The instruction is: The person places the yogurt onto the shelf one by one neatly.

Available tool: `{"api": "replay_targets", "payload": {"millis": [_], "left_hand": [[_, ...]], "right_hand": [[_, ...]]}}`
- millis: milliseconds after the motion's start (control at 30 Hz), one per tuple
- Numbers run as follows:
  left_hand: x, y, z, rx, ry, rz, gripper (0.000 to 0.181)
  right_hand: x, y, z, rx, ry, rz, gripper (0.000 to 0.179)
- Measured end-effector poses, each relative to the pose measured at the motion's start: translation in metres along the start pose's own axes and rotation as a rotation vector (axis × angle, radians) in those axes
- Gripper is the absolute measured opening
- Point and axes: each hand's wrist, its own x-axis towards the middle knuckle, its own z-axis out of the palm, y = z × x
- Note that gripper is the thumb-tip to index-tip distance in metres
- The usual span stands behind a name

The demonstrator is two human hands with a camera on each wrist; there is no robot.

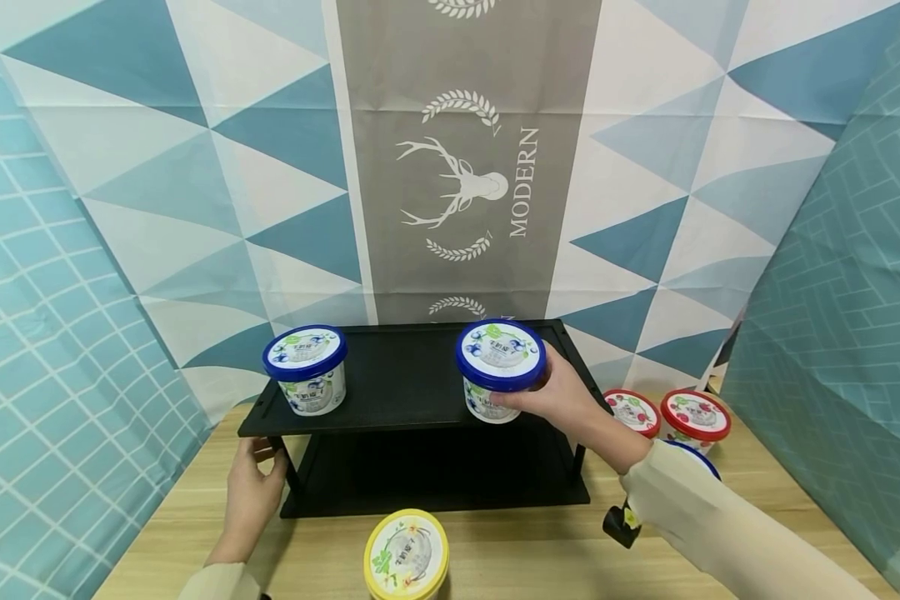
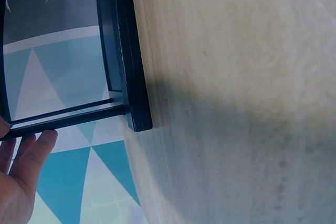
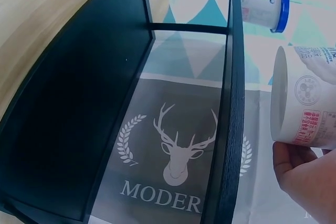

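Observation:
My right hand (image 1: 551,392) grips a white tub with a blue lid (image 1: 498,367) above the right part of the black two-tier rack's (image 1: 405,375) top shelf. A gap shows between the tub's base (image 3: 280,95) and the shelf in the right wrist view. On the shelf's left end stands a second blue-lidded tub (image 1: 311,371). My left hand (image 1: 255,487) holds the rack's left side just under the top shelf, its thumb and fingers on either side of a thin post (image 2: 68,124). A yellow-lidded tub (image 1: 407,554) stands in front of the rack.
Two red-lidded tubs (image 1: 696,417) stand on the wooden table (image 1: 525,554) right of the rack. Another blue lid (image 1: 693,457) shows partly behind my right sleeve. A patterned cloth (image 1: 465,183) hangs behind the rack, with tiled-pattern cloths on both sides.

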Motion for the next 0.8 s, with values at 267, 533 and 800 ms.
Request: {"api": "replay_targets", "payload": {"millis": [267,533,800], "left_hand": [[0.001,0.0,0.0,-0.008,-0.005,0.0,0.035],[0.002,-0.002,0.001,-0.019,0.031,0.032,0.036],[0.001,-0.003,0.002,-0.013,0.039,0.033,0.034]], "right_hand": [[0.008,0.002,0.003,0.012,-0.006,0.014,0.081],[0.014,0.002,0.007,-0.002,-0.005,0.015,0.08],[0.018,0.003,0.009,0.001,-0.011,-0.004,0.079]]}}
